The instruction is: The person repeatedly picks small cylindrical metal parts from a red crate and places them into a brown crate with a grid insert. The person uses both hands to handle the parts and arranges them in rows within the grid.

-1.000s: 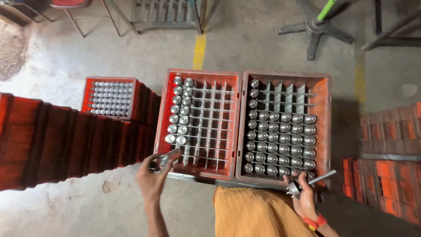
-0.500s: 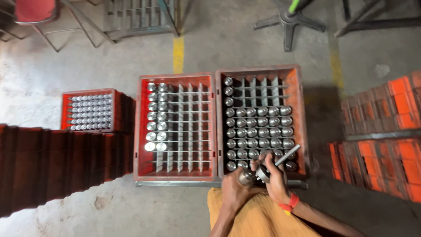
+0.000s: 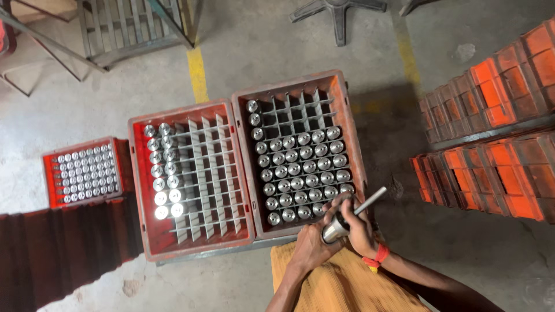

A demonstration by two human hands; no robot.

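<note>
- Step in hand: cylinder (image 3: 335, 230) closed in left hand (image 3: 312, 247), just below near edge of right crate (image 3: 354, 151); right hand (image 3: 359, 226) wrapped round rod (image 3: 370, 201).
- Next move, by judgement: steady alignment of rod tip on cylinder end.
- Right crate, above grips: mostly filled with cylinders.
- Left crate (image 3: 139, 190): two left columns filled, other cells bare.
- Small crate (image 3: 51, 179), far left: full.
</note>
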